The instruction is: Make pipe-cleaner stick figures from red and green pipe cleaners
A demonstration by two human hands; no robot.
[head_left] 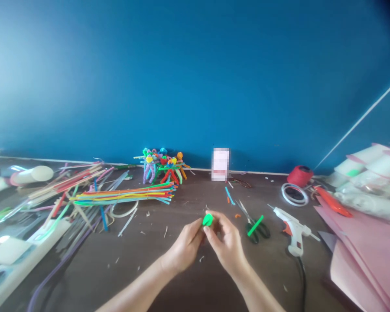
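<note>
- Seen from above, two bare hands meet at the lower centre of the frame, over a dark table point(156, 247) that runs up to a blue wall point(195, 78)
- A small bright green piece point(208, 220), rounded in outline, is at their meeting point, just below the frame's centre and between the fingertips of both hands
- The right hand point(226, 242) grasps the piece, its thumb at the lower edge and its bent fingers behind and to the right
- The left hand point(186, 242) is at the piece's left side, fingers curled together with the fingertips close against it; whether they grip it too, I cannot tell
- Both forearms rise from the bottom edge and slant inward, left from lower left and right from lower right, so the arms form a peak with the piece at its tip
- Right of the hands, scissors point(246, 215) lie open-handled, a green strip point(255, 225) across the handles
- Farther right is a white glue gun point(295, 236)
- Left of centre lies a colourful bundle point(126, 194) of fuzzy stems, and above its right end, by the wall, a group of figures point(164, 167)
</note>
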